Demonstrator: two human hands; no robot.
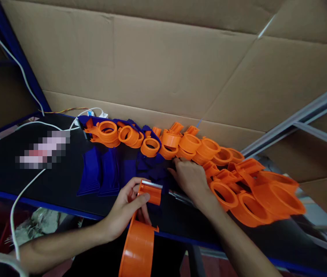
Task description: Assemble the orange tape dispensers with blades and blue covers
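Observation:
My left hand (pixel 128 209) is closed around the neck of an orange tape dispenser (pixel 138 246), with the thumb pressed on its front. A serrated metal blade (pixel 152 184) runs along the dispenser's upper end, and its ring hangs down past the table edge. My right hand (pixel 190 177) reaches to the table beside dark blue flat pieces (pixel 151 168) and below a row of orange dispensers (pixel 170 143). Its thumb and forefinger are apart with nothing visible between them; the other fingers are mostly hidden. Under the right wrist lies a metallic tool (pixel 180 197), partly covered.
Blue curved plates (pixel 109 171) are stacked left of centre. More orange dispensers (pixel 251 207) are heaped on the right. White cables (pixel 14 207) cross the left side of the black table (pixel 65 184). A cardboard wall (pixel 151 61) stands behind, and a metal frame bar (pixel 293 119) at right.

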